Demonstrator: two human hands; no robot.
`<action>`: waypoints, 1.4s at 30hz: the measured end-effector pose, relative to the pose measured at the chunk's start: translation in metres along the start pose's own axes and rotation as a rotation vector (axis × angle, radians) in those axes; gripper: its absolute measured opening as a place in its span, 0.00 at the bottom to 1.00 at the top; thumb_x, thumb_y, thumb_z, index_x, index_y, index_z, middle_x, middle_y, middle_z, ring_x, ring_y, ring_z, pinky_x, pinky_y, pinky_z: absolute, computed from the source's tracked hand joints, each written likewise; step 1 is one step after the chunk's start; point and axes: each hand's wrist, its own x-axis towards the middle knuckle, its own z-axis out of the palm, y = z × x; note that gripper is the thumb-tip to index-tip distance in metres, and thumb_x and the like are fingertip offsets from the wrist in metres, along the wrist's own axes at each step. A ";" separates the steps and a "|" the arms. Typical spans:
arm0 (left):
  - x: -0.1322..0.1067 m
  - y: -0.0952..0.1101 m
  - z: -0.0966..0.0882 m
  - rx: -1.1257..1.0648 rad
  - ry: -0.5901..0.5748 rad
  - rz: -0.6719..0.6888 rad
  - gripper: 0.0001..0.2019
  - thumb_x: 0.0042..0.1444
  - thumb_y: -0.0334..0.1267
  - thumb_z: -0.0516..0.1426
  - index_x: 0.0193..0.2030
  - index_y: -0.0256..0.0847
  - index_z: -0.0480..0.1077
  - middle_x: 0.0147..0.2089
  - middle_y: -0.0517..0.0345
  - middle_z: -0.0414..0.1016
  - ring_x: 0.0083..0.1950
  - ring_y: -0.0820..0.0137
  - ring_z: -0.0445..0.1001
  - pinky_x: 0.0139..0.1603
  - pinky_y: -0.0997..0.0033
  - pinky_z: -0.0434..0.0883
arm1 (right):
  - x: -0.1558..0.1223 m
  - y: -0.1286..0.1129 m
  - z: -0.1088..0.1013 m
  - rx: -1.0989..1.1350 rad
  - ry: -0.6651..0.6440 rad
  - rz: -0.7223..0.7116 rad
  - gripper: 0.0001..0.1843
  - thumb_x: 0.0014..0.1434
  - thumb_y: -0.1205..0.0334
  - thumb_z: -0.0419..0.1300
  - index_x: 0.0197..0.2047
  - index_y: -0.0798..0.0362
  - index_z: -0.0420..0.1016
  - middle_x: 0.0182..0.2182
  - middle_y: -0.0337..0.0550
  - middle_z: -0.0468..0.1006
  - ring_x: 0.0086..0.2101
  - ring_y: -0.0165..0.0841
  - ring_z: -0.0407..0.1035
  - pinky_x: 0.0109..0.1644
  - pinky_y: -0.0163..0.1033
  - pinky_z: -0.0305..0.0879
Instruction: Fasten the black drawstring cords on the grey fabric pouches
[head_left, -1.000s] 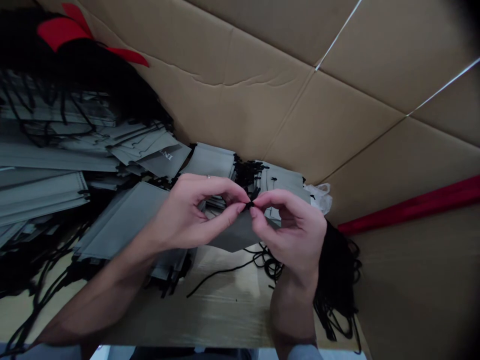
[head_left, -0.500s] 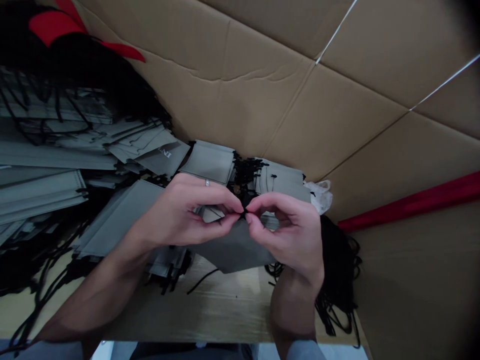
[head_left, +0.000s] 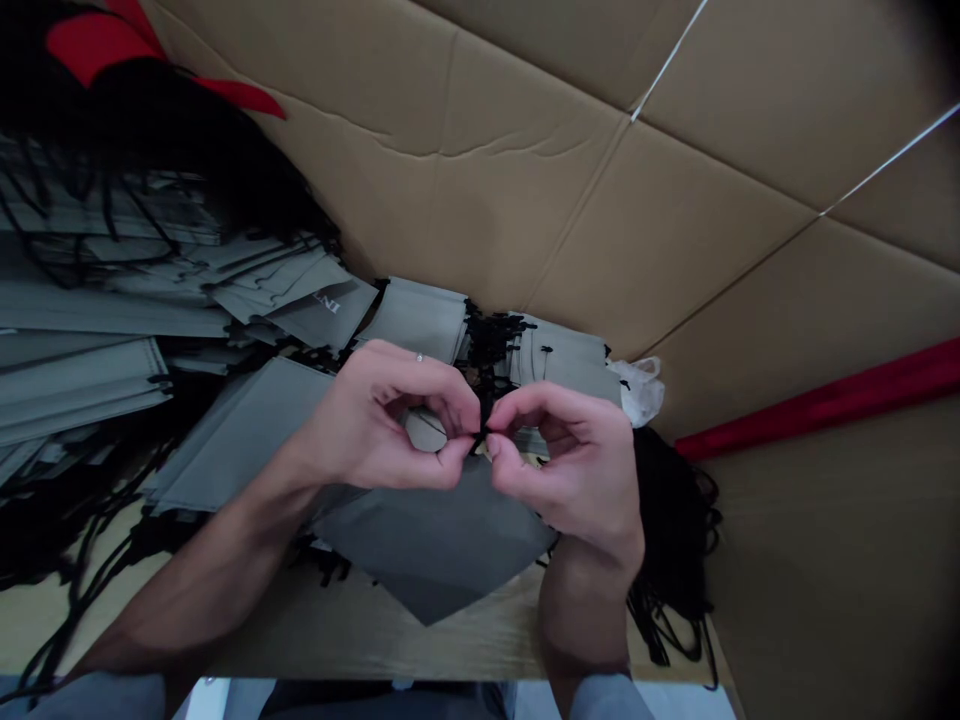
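My left hand (head_left: 394, 420) is closed in a pinch, thumb against forefinger, on a short bit of black cord (head_left: 478, 441). Facing it, my right hand (head_left: 574, 455) pinches the same cord, the fingertips of both hands almost meeting. Below them hangs a flat grey pouch (head_left: 442, 545), one corner pointing down towards me. Its upper part, where the cord seems to join it, is mostly hidden by my fingers. Just behind my hands lie a stack of grey pouches (head_left: 420, 315) and another grey stack (head_left: 574, 360) with black cord ends between them.
Many grey pouches (head_left: 82, 390) with black cords are heaped at the left. A bundle of black cords (head_left: 667, 540) lies right of my right hand, near a crumpled clear plastic bag (head_left: 641, 390). A cardboard wall (head_left: 525, 200) rises behind the wooden tabletop (head_left: 360, 640).
The grey pouch has swung lower and nearer to me, showing more of its face. My left hand has shifted slightly; both hands still pinch the cord.
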 end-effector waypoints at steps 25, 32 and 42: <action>-0.009 0.008 -0.002 0.708 -0.137 0.307 0.06 0.72 0.29 0.58 0.42 0.40 0.73 0.39 0.58 0.86 0.34 0.72 0.82 0.36 0.70 0.75 | -0.005 -0.007 -0.006 -0.402 0.034 -0.085 0.08 0.59 0.74 0.66 0.38 0.51 0.82 0.31 0.34 0.83 0.30 0.27 0.77 0.39 0.33 0.75; -0.008 0.009 0.000 0.600 -0.048 0.250 0.06 0.65 0.25 0.61 0.42 0.41 0.74 0.36 0.64 0.84 0.32 0.76 0.81 0.35 0.77 0.75 | 0.001 -0.001 -0.007 -0.435 0.006 -0.444 0.10 0.64 0.78 0.64 0.40 0.53 0.80 0.36 0.43 0.84 0.37 0.32 0.78 0.44 0.38 0.77; -0.008 0.018 0.002 0.473 0.062 0.196 0.09 0.56 0.26 0.64 0.37 0.45 0.75 0.32 0.68 0.85 0.30 0.76 0.82 0.35 0.79 0.79 | 0.001 0.003 -0.005 -0.167 0.021 -0.366 0.14 0.58 0.79 0.67 0.41 0.49 0.82 0.35 0.39 0.84 0.34 0.33 0.78 0.39 0.40 0.78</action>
